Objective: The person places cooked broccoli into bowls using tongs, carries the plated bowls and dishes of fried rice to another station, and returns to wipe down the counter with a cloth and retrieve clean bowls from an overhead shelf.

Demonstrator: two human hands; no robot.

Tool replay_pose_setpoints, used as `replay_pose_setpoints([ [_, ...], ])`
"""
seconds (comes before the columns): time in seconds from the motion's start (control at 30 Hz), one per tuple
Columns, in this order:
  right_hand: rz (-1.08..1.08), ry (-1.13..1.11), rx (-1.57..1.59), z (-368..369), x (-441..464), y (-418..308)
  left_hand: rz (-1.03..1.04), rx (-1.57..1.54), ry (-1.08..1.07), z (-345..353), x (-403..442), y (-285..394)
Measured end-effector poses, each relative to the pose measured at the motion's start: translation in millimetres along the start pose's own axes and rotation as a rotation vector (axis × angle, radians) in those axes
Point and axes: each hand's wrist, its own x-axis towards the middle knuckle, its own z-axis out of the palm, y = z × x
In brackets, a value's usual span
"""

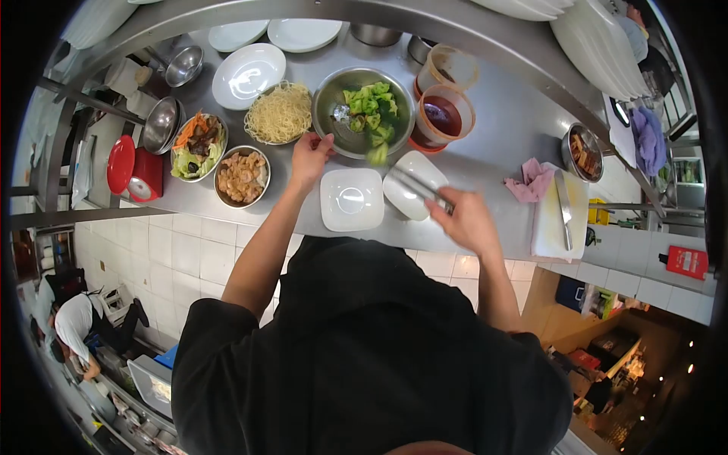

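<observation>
We note both hands apart: left hand at the rim of the round silver metal bowl, grip unclear to us; right hand clamped on blurred silver metal tongs. Bright green vegetable pieces lie inside the bowl.

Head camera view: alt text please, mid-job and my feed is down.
The right hand works metal tongs, with blurred green vegetables at their tips by a steel bowl's near rim; the left hand is at that rim. Two white dishes sit nearer the person, noodles left, red liquid right.
</observation>
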Motion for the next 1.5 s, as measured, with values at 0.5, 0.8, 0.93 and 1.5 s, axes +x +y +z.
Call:
replay_pose_setpoints([
  [0.5, 0.094, -0.072, -0.459, -2, 108, -23, 0.061, 0.238, -0.051, -33, -64, -23],
  [0.8, -0.070, -0.185, -0.378, -41, 21, -55, 0.066, 0.355, 0.009, -35, -124, -29],
  [0.93, -0.140, -0.204, -0.532, 66, 30, -17, 0.132, 0.433, -0.043, -24, -122, -30],
  [1.5, -0.048, -0.020, -0.484, 10, 94, -37, -0.021, 0.368, -0.123, -34, -120, -30],
])
